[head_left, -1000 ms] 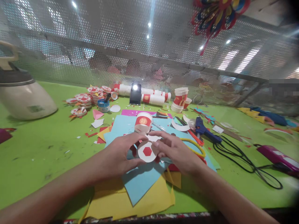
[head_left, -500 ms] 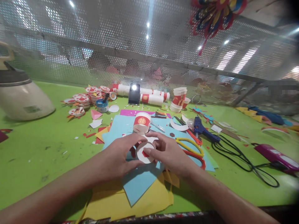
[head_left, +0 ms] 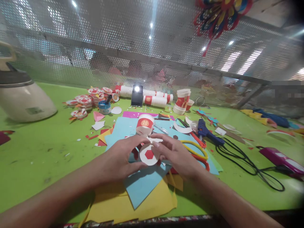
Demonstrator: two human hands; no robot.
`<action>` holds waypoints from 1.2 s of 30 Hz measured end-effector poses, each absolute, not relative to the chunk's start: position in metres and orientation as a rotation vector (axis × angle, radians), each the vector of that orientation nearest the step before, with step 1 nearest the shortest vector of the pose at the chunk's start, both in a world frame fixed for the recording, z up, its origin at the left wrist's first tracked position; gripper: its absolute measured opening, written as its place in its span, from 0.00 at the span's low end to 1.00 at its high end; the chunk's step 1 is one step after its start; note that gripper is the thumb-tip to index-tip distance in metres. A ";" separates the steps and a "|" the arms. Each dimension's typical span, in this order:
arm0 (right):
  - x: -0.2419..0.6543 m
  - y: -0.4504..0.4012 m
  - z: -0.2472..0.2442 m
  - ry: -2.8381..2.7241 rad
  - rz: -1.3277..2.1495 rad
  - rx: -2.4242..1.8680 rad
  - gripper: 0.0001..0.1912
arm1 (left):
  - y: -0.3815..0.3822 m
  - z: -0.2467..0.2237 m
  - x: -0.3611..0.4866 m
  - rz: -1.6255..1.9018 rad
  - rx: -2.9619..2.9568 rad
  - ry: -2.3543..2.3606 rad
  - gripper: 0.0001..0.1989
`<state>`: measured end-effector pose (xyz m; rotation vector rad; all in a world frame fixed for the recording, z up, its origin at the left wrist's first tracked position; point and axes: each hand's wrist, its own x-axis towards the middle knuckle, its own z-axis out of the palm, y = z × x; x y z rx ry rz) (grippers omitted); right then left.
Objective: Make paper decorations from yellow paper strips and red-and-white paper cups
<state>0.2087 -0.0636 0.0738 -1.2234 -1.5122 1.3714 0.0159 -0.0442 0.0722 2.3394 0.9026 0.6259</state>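
Between my hands is a round white paper disc point(head_left: 142, 157) with a red hexagon point(head_left: 149, 154) in its middle, facing me. My left hand point(head_left: 123, 156) grips its left side, thumb at the lower edge and fingers curled behind. My right hand point(head_left: 174, 152) holds the right side, thumb at the upper right edge. Another white paper piece shows behind the disc, partly hidden by my fingers. Just beyond my hands, a red and white paper cup point(head_left: 145, 124) stands on light-blue paper point(head_left: 142, 186).
Scissors point(head_left: 196, 148) with yellow and orange handles lie right of my hands. A blue glue gun point(head_left: 209, 133) trails its black cord. A blue jar point(head_left: 104, 107), a phone point(head_left: 137, 96), stacked cups point(head_left: 181, 101) and finished paper turtles point(head_left: 83, 100) stand farther back. A large kettle point(head_left: 23, 95) is left.
My right thumb has lifted off the red hexagon and shifted to the disc's upper right edge, so the hexagon shows whole. My left hand keeps its grip.
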 end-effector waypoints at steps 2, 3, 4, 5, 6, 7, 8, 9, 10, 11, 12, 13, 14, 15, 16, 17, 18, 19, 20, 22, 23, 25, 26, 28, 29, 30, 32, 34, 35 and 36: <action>0.210 -0.063 0.074 -1.473 1.412 -1.189 0.14 | -0.044 0.073 0.016 0.637 2.334 0.898 0.18; 0.211 -0.064 0.073 -1.469 1.427 -1.178 0.14 | -0.044 0.073 0.016 0.638 2.332 0.898 0.18; 0.212 -0.064 0.073 -1.478 1.434 -1.173 0.14 | -0.045 0.073 0.015 0.638 2.332 0.898 0.18; 0.212 -0.064 0.072 -1.496 1.438 -1.170 0.15 | -0.045 0.073 0.015 0.637 2.333 0.898 0.18; 0.213 -0.064 0.071 -1.517 1.440 -1.170 0.15 | -0.045 0.073 0.015 0.633 2.337 0.900 0.19; 0.213 -0.065 0.071 -1.538 1.440 -1.171 0.17 | -0.045 0.073 0.015 0.626 2.342 0.899 0.18; 0.213 -0.065 0.070 -1.553 1.440 -1.173 0.18 | -0.045 0.073 0.015 0.621 2.347 0.899 0.18; 0.213 -0.065 0.069 -1.560 1.436 -1.176 0.20 | -0.046 0.073 0.014 0.618 2.351 0.901 0.18; 0.212 -0.066 0.069 -1.560 1.425 -1.182 0.22 | -0.046 0.073 0.015 0.614 2.355 0.902 0.17; 0.212 -0.066 0.068 -1.558 1.411 -1.193 0.22 | -0.046 0.073 0.015 0.612 2.358 0.904 0.17; 0.211 -0.066 0.068 -1.556 1.395 -1.205 0.22 | -0.046 0.073 0.015 0.612 2.362 0.904 0.17; 0.210 -0.067 0.068 -1.558 1.381 -1.215 0.22 | -0.046 0.073 0.015 0.612 2.365 0.905 0.18; 0.210 -0.067 0.068 -1.566 1.369 -1.220 0.22 | -0.046 0.073 0.015 0.611 2.366 0.905 0.18; 0.209 -0.067 0.068 -1.577 1.360 -1.222 0.22 | -0.047 0.073 0.015 0.607 2.368 0.902 0.18; 0.209 -0.067 0.068 -1.588 1.355 -1.221 0.22 | -0.047 0.073 0.015 0.603 2.369 0.899 0.18; 0.209 -0.067 0.068 -1.592 1.355 -1.219 0.22 | -0.047 0.073 0.016 0.601 2.371 0.896 0.17; 0.209 -0.067 0.068 -1.587 1.359 -1.217 0.22 | -0.047 0.073 0.016 0.603 2.374 0.895 0.16; 0.209 -0.067 0.068 -1.577 1.368 -1.213 0.22 | -0.047 0.073 0.016 0.603 2.377 0.898 0.15; 0.210 -0.066 0.068 -1.564 1.379 -1.210 0.22 | -0.047 0.073 0.016 0.603 2.380 0.901 0.14; 0.210 -0.066 0.068 -1.545 1.391 -1.206 0.22 | -0.047 0.074 0.017 0.605 2.383 0.909 0.14; 0.210 -0.066 0.068 -1.546 1.386 -1.206 0.21 | -0.047 0.074 0.017 0.604 2.384 0.912 0.14; 0.209 -0.066 0.068 -1.552 1.368 -1.215 0.19 | -0.047 0.074 0.017 0.604 2.385 0.905 0.14; 0.208 -0.066 0.068 -1.552 1.363 -1.223 0.18 | -0.047 0.074 0.017 0.605 2.385 0.899 0.15; 0.206 -0.066 0.069 -1.541 1.364 -1.241 0.18 | -0.048 0.073 0.016 0.599 2.380 0.883 0.15; 0.205 -0.067 0.070 -1.532 1.369 -1.249 0.18 | -0.048 0.073 0.016 0.599 2.376 0.879 0.14; 0.205 -0.067 0.070 -1.523 1.371 -1.258 0.19 | -0.048 0.072 0.016 0.598 2.372 0.878 0.13; 0.204 -0.067 0.069 -1.517 1.364 -1.272 0.18 | -0.048 0.072 0.016 0.595 2.364 0.878 0.12; 0.204 -0.066 0.068 -1.517 1.353 -1.281 0.18 | -0.048 0.072 0.016 0.597 2.364 0.875 0.12; 0.204 -0.066 0.068 -1.517 1.348 -1.285 0.18 | -0.048 0.073 0.016 0.597 2.365 0.874 0.12; 0.205 -0.065 0.068 -1.517 1.346 -1.287 0.18 | -0.048 0.073 0.017 0.596 2.366 0.873 0.13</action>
